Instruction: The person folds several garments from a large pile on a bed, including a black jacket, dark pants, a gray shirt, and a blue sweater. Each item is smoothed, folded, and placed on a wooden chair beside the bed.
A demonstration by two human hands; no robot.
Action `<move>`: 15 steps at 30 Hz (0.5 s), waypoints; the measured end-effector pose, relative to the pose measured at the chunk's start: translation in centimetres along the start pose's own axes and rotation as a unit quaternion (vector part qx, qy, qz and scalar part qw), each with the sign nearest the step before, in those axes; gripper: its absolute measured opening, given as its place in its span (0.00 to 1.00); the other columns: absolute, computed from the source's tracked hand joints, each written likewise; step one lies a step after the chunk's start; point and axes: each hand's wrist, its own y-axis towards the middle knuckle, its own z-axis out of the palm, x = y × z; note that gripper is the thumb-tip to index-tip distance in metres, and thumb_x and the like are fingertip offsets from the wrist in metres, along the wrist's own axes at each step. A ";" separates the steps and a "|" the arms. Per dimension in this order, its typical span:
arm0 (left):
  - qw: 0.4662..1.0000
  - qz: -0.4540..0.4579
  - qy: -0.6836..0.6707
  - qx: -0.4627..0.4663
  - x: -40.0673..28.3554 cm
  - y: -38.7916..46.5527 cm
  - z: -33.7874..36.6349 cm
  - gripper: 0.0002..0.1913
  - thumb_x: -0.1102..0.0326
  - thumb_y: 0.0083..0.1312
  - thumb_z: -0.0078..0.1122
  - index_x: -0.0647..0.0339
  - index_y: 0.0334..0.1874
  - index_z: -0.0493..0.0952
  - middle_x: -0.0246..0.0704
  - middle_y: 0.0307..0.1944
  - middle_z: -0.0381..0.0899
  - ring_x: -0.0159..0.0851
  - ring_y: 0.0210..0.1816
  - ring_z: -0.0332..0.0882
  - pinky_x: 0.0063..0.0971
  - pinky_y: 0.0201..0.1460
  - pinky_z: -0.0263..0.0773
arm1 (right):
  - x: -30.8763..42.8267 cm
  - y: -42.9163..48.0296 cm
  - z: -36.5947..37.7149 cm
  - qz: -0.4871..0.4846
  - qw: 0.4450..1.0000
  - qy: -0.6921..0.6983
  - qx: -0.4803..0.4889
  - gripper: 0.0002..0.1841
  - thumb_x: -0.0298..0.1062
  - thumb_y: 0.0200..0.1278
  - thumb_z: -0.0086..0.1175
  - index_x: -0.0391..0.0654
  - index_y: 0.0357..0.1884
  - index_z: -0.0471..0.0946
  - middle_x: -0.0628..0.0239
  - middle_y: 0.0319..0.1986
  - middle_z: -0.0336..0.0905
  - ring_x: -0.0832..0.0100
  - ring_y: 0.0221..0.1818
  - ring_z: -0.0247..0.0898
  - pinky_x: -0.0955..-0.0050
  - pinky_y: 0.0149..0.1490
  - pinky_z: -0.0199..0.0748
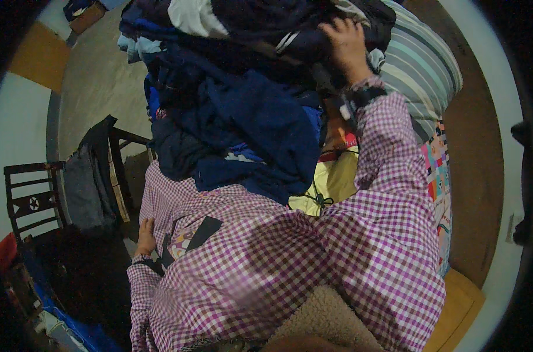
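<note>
A large heap of dark clothes (257, 119), mostly navy and black, lies in front of me. My right hand (348, 46) rests with its fingers spread on a black garment (301, 48) with white stripes, at the upper right of the heap. My left hand (146, 237) hangs low at my left side beside my checked garment, holding nothing that I can see. A white piece of cloth (196, 17) lies on top of the heap. Yellow fabric (337, 180) with a dark drawcord shows below my right forearm.
Right of the heap are a striped cushion or bundle (420, 70) and a colourful patterned cloth (438, 171). To the left stands a dark wooden chair (33, 202), near grey trousers or similar cloth (88, 189) draped over wooden furniture. A brown box (87, 17) sits at the far left.
</note>
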 end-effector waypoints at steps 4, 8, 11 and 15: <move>0.999 0.009 -0.027 -0.027 1.0 -0.3 1.0 0.31 0.82 0.61 0.40 0.54 0.70 0.62 0.51 0.72 0.53 0.56 0.72 0.52 0.41 0.73 0.52 | -4.8 2.6 0.2 0.009 1.000 0.000 0.021 0.18 0.32 0.61 0.51 0.51 0.55 0.75 0.61 0.51 0.76 0.61 0.54 0.72 0.63 0.57 0.69; 0.996 0.035 -0.066 -0.045 1.8 0.0 1.8 0.29 0.77 0.64 0.44 0.55 0.70 0.63 0.51 0.72 0.54 0.55 0.72 0.52 0.41 0.73 0.51 | -4.0 1.7 1.1 0.022 0.996 0.025 0.083 0.19 0.30 0.60 0.51 0.50 0.55 0.74 0.60 0.49 0.76 0.61 0.53 0.72 0.63 0.56 0.69; 0.998 0.034 -0.038 -0.037 2.2 0.4 1.8 0.27 0.74 0.66 0.46 0.56 0.69 0.63 0.51 0.71 0.55 0.55 0.72 0.52 0.41 0.73 0.51 | -2.3 0.2 2.1 0.000 0.988 0.022 0.154 0.30 0.26 0.52 0.55 0.56 0.61 0.70 0.57 0.53 0.74 0.54 0.54 0.72 0.58 0.61 0.66; 0.999 0.014 -0.033 -0.003 2.9 0.7 1.6 0.27 0.72 0.67 0.48 0.55 0.70 0.62 0.51 0.72 0.54 0.55 0.72 0.52 0.41 0.73 0.51 | -1.7 -2.5 0.1 -0.026 0.995 0.067 0.069 0.33 0.29 0.51 0.61 0.56 0.63 0.68 0.53 0.55 0.71 0.50 0.58 0.68 0.57 0.64 0.63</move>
